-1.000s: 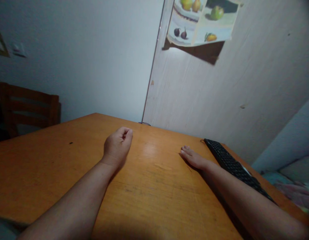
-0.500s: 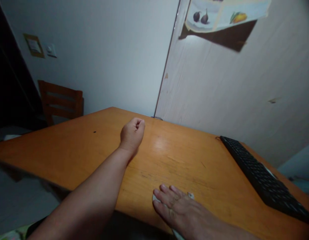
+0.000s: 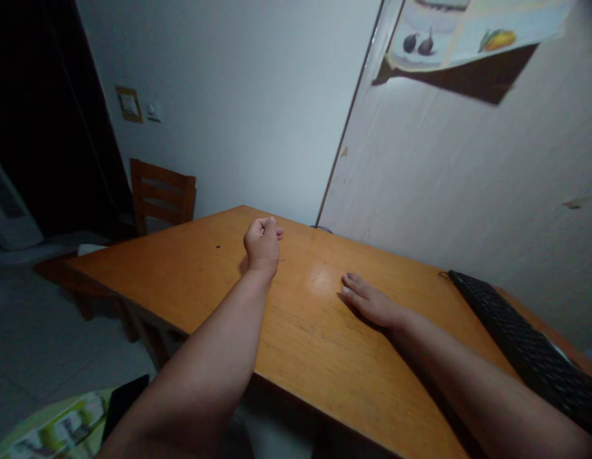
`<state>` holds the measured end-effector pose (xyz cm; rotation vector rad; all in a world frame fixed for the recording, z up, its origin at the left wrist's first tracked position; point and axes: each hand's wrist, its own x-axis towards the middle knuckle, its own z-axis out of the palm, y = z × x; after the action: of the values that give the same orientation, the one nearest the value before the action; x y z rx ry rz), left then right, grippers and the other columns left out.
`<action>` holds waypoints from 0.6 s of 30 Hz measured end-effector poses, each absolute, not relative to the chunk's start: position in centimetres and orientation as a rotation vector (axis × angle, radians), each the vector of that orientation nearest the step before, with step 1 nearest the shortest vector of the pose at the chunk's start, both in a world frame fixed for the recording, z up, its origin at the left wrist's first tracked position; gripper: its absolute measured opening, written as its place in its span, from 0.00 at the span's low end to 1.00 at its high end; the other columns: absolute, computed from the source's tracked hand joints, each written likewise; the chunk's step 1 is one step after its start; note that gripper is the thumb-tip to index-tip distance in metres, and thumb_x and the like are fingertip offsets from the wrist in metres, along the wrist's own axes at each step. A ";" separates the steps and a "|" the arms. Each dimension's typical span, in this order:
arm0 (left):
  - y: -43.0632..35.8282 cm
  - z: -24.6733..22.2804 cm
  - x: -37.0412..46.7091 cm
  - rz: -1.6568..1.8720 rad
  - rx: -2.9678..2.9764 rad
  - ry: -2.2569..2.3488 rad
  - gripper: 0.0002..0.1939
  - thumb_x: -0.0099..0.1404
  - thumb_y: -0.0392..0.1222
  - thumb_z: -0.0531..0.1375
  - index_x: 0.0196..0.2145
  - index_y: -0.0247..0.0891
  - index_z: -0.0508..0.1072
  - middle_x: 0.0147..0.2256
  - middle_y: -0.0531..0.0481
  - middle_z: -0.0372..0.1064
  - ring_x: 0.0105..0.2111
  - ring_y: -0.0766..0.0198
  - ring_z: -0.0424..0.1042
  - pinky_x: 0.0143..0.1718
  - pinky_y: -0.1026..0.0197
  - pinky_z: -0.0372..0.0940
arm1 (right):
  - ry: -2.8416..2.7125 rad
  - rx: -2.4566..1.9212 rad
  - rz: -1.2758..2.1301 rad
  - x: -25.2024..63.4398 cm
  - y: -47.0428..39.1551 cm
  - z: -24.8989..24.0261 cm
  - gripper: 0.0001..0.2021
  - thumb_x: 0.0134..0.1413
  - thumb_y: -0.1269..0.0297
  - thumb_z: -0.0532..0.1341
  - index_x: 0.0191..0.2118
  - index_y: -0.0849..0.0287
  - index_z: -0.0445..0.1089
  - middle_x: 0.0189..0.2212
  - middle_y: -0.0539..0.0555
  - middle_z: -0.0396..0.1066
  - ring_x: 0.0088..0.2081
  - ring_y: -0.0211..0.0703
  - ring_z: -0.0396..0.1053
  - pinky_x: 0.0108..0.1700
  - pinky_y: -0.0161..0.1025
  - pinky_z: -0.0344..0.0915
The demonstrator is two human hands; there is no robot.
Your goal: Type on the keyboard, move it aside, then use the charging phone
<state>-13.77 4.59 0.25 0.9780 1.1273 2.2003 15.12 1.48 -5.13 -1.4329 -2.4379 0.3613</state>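
Over the far middle of the wooden table (image 3: 305, 331), my left hand (image 3: 262, 243) is closed with its fingers curled and pressed together. What it holds, if anything, is hidden. To its right, my right hand (image 3: 365, 298) is low over the tabletop, palm down, with its fingers stretched out. No object shows in or under the right hand. A small dark spot (image 3: 218, 247) lies on the table left of my left hand.
A black keyboard (image 3: 516, 331) lies along the table's right side. A wooden chair (image 3: 162, 194) stands beyond the far left edge, and a thin dark cable (image 3: 322, 228) lies at the wall. Lower left, a green round surface (image 3: 61, 424) holds packets.
The view has swung left. My right hand has moved away from the near edge toward the far middle; the whitish thing under it no longer shows. My left hand stays closed, slightly turned.
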 end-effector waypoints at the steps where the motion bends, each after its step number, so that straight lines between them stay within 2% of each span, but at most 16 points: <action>1: 4.3 0.5 -14.1 2.247 0.888 1.109 0.10 0.63 0.47 0.58 0.32 0.36 0.69 0.24 0.53 0.70 0.24 0.68 0.69 0.29 0.65 0.64 | -2.511 -1.396 0.408 12.6 0.9 -4.8 0.44 0.63 0.33 0.42 0.69 0.64 0.57 0.71 0.65 0.49 0.72 0.60 0.43 0.71 0.60 0.40; 3: 3.6 1.3 -15.1 2.301 0.735 1.074 0.09 0.62 0.46 0.57 0.32 0.36 0.69 0.24 0.53 0.70 0.23 0.69 0.69 0.28 0.66 0.64 | -2.628 -1.297 0.469 7.7 -0.6 -4.2 0.43 0.65 0.35 0.42 0.71 0.66 0.53 0.72 0.65 0.44 0.73 0.58 0.40 0.72 0.57 0.38; 6: 2.3 2.4 -16.7 2.312 0.644 1.035 0.09 0.61 0.45 0.57 0.33 0.36 0.69 0.25 0.53 0.71 0.22 0.70 0.69 0.27 0.68 0.63 | -2.771 -1.103 0.509 2.1 -3.3 -3.0 0.40 0.67 0.40 0.42 0.71 0.68 0.51 0.72 0.66 0.42 0.73 0.56 0.39 0.72 0.53 0.39; 9: 1.1 2.8 -18.3 2.342 0.676 1.070 0.09 0.61 0.45 0.58 0.32 0.36 0.68 0.25 0.53 0.70 0.22 0.70 0.69 0.28 0.68 0.63 | -2.874 -0.887 0.555 -0.2 -6.9 -1.9 0.36 0.69 0.45 0.45 0.72 0.67 0.49 0.72 0.65 0.41 0.73 0.56 0.37 0.72 0.53 0.39; 13: -0.2 1.6 -20.6 2.365 0.785 1.242 0.09 0.60 0.46 0.58 0.32 0.36 0.68 0.24 0.53 0.69 0.23 0.69 0.69 0.29 0.66 0.65 | -2.968 -0.685 0.650 1.7 -12.4 -0.7 0.33 0.70 0.50 0.47 0.73 0.60 0.45 0.73 0.60 0.40 0.73 0.54 0.36 0.72 0.55 0.38; 18: -1.5 -1.1 -25.2 2.233 0.961 1.622 0.12 0.63 0.50 0.55 0.35 0.37 0.69 0.29 0.50 0.72 0.28 0.65 0.71 0.29 0.65 0.65 | -2.917 -0.813 0.738 8.0 -17.3 -0.7 0.32 0.69 0.48 0.49 0.73 0.49 0.44 0.73 0.52 0.40 0.73 0.53 0.39 0.72 0.56 0.41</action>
<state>-25.22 -1.50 -1.07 0.9609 1.6216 2.2328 8.01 -17.27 -0.71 -0.8131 -2.9174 0.7379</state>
